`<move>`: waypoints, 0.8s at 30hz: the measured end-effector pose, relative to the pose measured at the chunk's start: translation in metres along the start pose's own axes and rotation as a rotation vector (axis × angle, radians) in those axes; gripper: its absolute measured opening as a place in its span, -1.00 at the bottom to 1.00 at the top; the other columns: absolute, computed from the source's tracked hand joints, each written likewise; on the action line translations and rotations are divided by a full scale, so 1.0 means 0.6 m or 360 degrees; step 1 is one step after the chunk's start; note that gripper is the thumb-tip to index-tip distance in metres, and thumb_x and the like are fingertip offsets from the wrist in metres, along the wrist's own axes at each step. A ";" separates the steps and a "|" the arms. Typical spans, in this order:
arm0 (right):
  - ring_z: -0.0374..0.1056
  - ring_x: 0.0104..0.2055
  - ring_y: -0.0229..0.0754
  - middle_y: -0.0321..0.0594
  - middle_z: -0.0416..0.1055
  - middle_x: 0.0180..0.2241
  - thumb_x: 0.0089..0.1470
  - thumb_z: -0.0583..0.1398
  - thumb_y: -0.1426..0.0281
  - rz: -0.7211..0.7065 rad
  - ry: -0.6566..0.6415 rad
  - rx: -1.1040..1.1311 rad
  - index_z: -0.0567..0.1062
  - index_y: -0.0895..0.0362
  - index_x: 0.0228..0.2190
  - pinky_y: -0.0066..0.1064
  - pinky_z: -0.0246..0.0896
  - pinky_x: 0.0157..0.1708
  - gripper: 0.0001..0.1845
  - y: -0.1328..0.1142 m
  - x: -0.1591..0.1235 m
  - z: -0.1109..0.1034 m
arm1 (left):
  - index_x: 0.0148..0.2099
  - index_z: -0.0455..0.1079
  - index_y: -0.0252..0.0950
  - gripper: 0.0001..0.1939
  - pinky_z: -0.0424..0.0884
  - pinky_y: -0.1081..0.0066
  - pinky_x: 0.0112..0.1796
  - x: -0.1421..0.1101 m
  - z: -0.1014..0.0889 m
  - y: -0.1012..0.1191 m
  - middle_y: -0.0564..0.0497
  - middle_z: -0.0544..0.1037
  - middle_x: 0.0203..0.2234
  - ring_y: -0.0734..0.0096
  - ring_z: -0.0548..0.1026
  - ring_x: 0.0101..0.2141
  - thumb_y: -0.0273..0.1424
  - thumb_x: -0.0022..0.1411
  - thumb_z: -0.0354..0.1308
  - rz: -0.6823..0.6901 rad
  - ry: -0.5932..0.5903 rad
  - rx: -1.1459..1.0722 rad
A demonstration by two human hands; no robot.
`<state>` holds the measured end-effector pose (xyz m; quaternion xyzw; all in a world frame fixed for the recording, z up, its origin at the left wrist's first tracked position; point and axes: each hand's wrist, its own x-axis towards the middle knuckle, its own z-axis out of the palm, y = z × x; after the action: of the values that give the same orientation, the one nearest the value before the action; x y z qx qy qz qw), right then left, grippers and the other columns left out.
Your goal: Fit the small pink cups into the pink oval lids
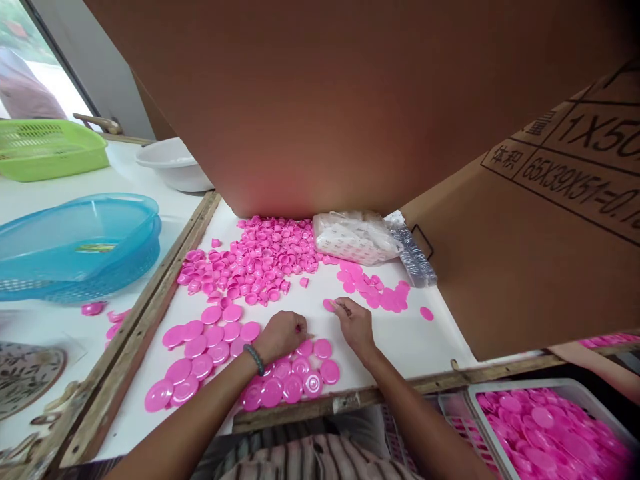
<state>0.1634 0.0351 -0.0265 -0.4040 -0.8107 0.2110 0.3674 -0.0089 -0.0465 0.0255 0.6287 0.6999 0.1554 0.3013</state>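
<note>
My left hand, with a green bead bracelet on the wrist, is curled closed over a small pink piece above a row of pink round lids. My right hand pinches a flat pink disc on the white table top. A heap of small pink caps lies just beyond both hands. More flat pink discs are spread to the right. Another cluster of pink lids lies left of my left hand.
A big cardboard box overhangs the table's back and right. Clear plastic bags lie by the heap. A blue basket, a green basket and a white bowl stand left. A white crate of pink lids sits lower right.
</note>
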 end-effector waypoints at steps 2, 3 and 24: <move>0.28 -0.37 -0.22 -0.21 0.43 -0.42 0.25 -0.02 0.33 -0.0181 -0.0087 -0.0194 0.48 0.13 -0.34 -0.40 0.19 -0.33 -0.69 -0.002 -0.001 0.003 | -0.50 0.41 -0.28 -0.91 0.16 0.52 -0.48 0.005 -0.002 0.001 0.07 0.49 -0.58 0.47 0.39 -0.51 -0.40 0.03 0.19 -0.0039 -0.0017 -0.0049; 0.27 -0.34 -0.19 -0.19 0.43 -0.41 0.24 -0.02 0.37 -0.0306 -0.0168 -0.0305 0.49 0.14 -0.33 -0.38 0.18 -0.30 -0.69 -0.002 -0.002 0.004 | -0.47 0.41 -0.28 -0.94 0.17 0.52 -0.48 0.007 -0.002 0.000 0.07 0.50 -0.55 0.47 0.39 -0.50 -0.41 0.02 0.20 -0.0068 0.0010 -0.0065; 0.32 -0.43 -0.25 -0.24 0.44 -0.48 0.10 0.16 0.40 0.0222 -0.0513 -0.0154 0.55 0.15 -0.49 -0.45 0.16 -0.43 -0.80 0.020 0.108 -0.016 | -0.12 0.42 -0.29 -0.67 0.31 0.40 -0.27 0.085 0.018 0.011 -0.07 0.43 -0.23 0.28 0.45 -0.29 -0.38 0.01 0.28 0.0190 0.0261 0.0256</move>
<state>0.1508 0.0953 -0.0003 -0.4375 -0.8383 0.2587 0.1972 0.0019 0.0024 0.0097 0.6765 0.6938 0.1671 0.1818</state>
